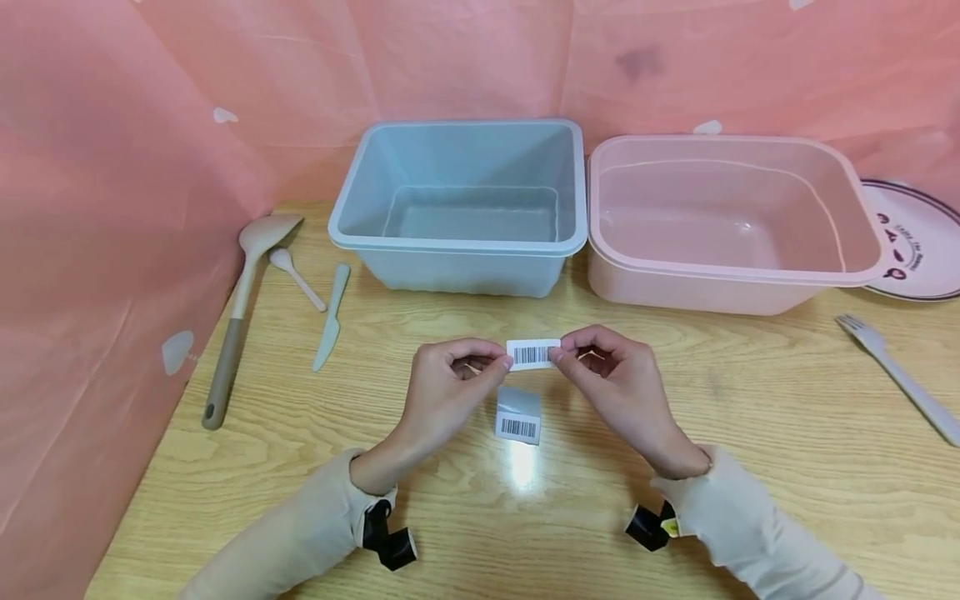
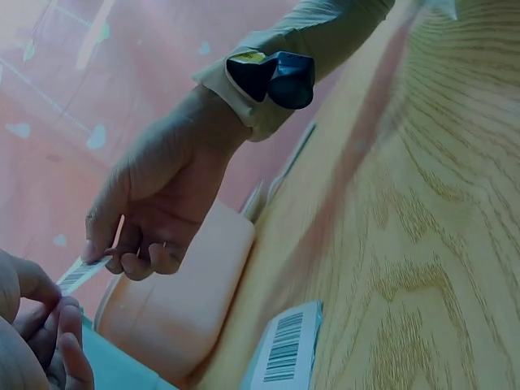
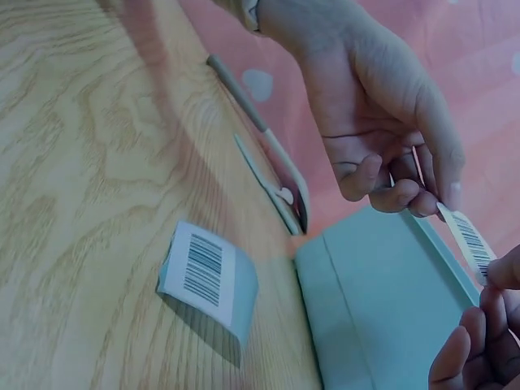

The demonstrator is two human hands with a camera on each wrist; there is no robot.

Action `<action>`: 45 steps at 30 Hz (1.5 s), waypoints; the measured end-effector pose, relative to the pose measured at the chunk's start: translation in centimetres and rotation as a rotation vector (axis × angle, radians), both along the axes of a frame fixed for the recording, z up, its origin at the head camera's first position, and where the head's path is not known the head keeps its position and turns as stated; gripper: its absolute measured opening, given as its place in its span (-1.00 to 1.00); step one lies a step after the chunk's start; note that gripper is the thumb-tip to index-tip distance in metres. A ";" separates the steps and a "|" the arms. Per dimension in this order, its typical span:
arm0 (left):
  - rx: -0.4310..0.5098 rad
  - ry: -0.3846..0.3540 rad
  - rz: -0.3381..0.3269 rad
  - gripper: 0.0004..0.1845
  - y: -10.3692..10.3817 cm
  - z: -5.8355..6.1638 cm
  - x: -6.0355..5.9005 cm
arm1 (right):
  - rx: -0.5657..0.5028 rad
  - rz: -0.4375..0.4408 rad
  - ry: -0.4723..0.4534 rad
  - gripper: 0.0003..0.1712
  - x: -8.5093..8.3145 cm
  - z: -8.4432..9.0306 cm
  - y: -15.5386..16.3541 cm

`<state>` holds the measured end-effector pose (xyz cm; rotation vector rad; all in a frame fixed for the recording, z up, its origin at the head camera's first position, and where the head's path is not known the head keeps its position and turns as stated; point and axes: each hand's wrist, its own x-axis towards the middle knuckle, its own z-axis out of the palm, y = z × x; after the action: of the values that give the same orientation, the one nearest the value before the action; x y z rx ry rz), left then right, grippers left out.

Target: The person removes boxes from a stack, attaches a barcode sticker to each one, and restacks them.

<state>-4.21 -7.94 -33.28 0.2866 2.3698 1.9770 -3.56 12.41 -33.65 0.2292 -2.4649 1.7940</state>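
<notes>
White paper is the centre of this scene: a small barcode label (image 1: 533,353) is held in the air between two hands, above a wooden table (image 1: 750,433). The left hand (image 1: 447,385) pinches its left end between thumb and forefinger, the other fingers curled under. The right hand (image 1: 611,379) pinches the right end the same way. Just below, lying on the table, is a second barcode label (image 1: 519,416), with one end curling up off the wood.

Judging by this, the label is being held taut for checking or peeling. Any next move would call for a steady two-sided pinch so the thin strip does not twist or tear.

Behind the hands stand a pale blue tub (image 1: 459,204) and a pink tub (image 1: 731,221), side by side and nearly touching. To the left lie a large spoon (image 1: 242,300), a small spoon (image 1: 296,277) and a plastic knife (image 1: 332,317). To the right lies a fork (image 1: 900,377), and a plate (image 1: 918,242) sits partly behind the pink tub.

Hard to make out: whether the held label has a backing or a sticky side. The plate and fork run off the right edge. Both wrist views are close and tilted, showing the opposite hand clearly but only fingertips of their own.
</notes>
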 end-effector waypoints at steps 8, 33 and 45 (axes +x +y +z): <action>-0.108 0.111 0.081 -0.92 -0.6 -0.6 -0.4 | 0.117 0.006 0.232 -0.95 -0.8 -0.7 -0.7; -0.219 0.281 0.299 -0.86 -4.4 -2.8 -6.2 | 0.284 -0.004 0.269 -0.87 -7.4 -1.0 -5.9; -0.257 0.346 0.340 -0.85 -5.0 -3.8 -8.2 | 0.298 -0.058 0.265 -0.85 -9.3 -1.6 -7.7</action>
<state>-12.42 -12.97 -37.05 0.2427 3.0373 1.8327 -12.90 4.66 -35.28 0.3833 -2.5023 1.2739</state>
